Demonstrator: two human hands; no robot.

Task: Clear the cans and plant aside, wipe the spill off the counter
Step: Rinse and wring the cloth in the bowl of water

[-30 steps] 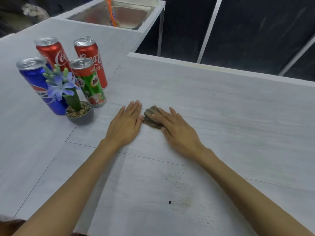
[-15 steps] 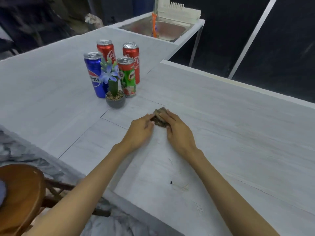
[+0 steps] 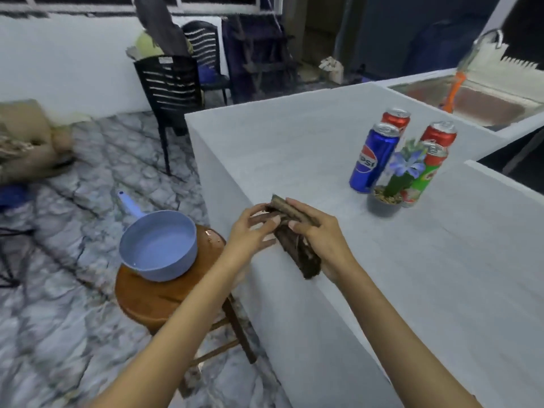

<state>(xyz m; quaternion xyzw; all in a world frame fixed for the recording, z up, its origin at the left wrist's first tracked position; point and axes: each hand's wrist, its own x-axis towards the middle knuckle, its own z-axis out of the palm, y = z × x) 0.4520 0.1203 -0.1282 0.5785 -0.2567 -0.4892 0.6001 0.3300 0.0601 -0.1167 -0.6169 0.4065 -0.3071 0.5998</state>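
- Fingers of the left hand are curled, pinching the upper end of a dark brown cloth; thumb and fingertips close on the fabric.
- The right hand grips the same cloth from the other side, fingers wrapped over its folded top edge, palm behind it.
- The cloth is bunched into a long fold. It sits at the counter edge that faces the stool, lower end drooping towards that edge. I cannot tell whether it touches the surface.
- A blue can stands upright near the counter's far edge; the round red, white and blue logo reads "PEPSI".
- A red can stands just behind it, label mostly hidden.
- A second red can stands beside that one; its writing is not legible.
- A green can with a red upper band stands in front of the second red one; lettering too blurred to read.
- The plant, a green stem with a purple flower in a small dark pot, stands just in front of the blue and green cans.
- A wooden stool beside the counter carries a pale blue pan.
- A sink lies beyond the cans.
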